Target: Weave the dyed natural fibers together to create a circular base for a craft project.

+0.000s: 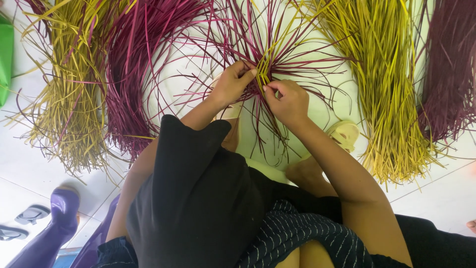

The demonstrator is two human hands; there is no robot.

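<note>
**Crimson and yellow straw, both hands at the knot**

Crimson strands fan out like spokes from a woven start lying on the white floor, with a few yellow strands running through its middle. It sits near the top centre of the view, at about 12 o'clock from the person's lap.

The left hand comes in from 7 o'clock. Its grip is closed: thumb and fingertips pinch a thin yellow strand right where the spokes cross. The right hand arrives from 5 o'clock and sits just beside the left, at about 4 o'clock from it. Its fingers are curled tight, thumb pressed to forefinger on the crimson strands at the centre of the weave. The two hands nearly touch over the crossing point.

Loose bundles lie around the weave on the floor. A yellow bundle lies at 9 o'clock, with a crimson bundle just inside it. Another yellow bundle stretches down at 3 o'clock, and a second crimson bundle lies beyond it at the right edge.

A pale sandal rests on the floor at 4 o'clock from the weave, partly behind the right forearm. The person's black clothing fills the lower centre. A purple chair leg stands at 8 o'clock near the bottom left corner.
</note>
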